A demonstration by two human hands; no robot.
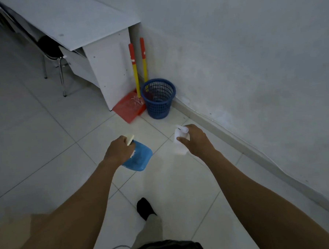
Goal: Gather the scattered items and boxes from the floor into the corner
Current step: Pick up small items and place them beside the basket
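My left hand [118, 150] grips a blue plastic tray-like lid [139, 160] together with a small pale yellow pad [130, 139] that sticks out past the fingers. My right hand [196, 139] holds a white bottle or roll-shaped item [180, 142], fingers curled round it. Both hands are held out above the tiled floor, a short way in front of the corner where the blue mesh bin [158, 98] stands.
A red dustpan [129, 108] and two yellow-and-red handles [135, 68] lean beside the white desk [107, 74]. A black chair [51, 54] stands under the desk at left. The wall's skirting [236, 135] runs along the right. My black-socked foot [144, 208] is below.
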